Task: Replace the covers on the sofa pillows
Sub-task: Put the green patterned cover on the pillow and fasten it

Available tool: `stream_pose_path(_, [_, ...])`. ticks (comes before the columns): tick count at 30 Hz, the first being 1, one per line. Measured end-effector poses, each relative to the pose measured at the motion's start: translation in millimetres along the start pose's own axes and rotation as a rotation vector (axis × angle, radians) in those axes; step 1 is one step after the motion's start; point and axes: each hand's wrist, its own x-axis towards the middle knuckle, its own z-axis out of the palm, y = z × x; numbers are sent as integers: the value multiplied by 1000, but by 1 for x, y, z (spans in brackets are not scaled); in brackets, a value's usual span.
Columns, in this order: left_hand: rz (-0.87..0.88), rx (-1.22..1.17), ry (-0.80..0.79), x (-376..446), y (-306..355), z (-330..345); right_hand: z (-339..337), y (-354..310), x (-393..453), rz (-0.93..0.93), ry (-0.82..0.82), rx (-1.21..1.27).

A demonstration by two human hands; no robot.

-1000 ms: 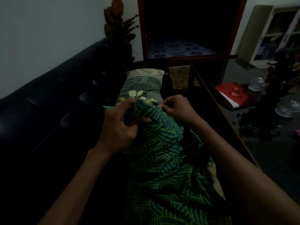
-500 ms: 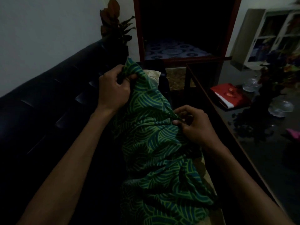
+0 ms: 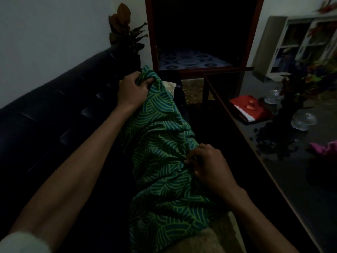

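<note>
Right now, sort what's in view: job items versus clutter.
Job: green patterned cover, gripped by left hand and right hand; pale pillow; sofa.
Clutter: red book, glass dishes, potted plant, pink cloth.

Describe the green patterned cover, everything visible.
The green cover is thin, soft cloth printed with lime curved lines on teal. It lies bunched and wrinkled lengthwise along the dark sofa. The left hand grips its raised far end; the right hand pinches a fold at its right edge. Pale pillow shows at its near end.
</note>
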Motion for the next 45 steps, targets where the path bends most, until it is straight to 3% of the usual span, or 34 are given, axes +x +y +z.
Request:
stream_pose_path(4, [-50, 54, 33, 12, -9, -3, -31, 8, -37, 54, -240, 170])
stream_pose_path(7, [-22, 42, -22, 9, -8, 7, -49, 11, -40, 162, -415, 102])
stream_pose_path(9, [-21, 15, -44, 6, -4, 18, -49, 4, -29, 168, -359, 48])
stream_pose_path(12, [-20, -4, -97, 4, -2, 30, -39, -14, -11, 136, -111, 50])
stream_pose_path(16, [-44, 19, -130, 8, -4, 38, -13, -19, -6, 93, -199, -180])
stream_pose_path(23, [0, 41, -224, 22, -6, 57, -8, 0, -48, 45, -99, -19])
stream_pose_path(34, [-15, 145, -401, 27, -15, 160, 8, 32, -113, 344, 196, 330])
stream_pose_path(38, [-66, 143, -421, 28, -15, 192, 4, 41, -123, 403, 292, 311])
stream_pose_path(41, [-113, 137, -355, 35, -17, 201, -15, 43, -135, 323, 232, 261])
stream_pose_path(45, [-156, 144, -296, 39, -25, 196, -47, 32, -161, 324, -111, 306])
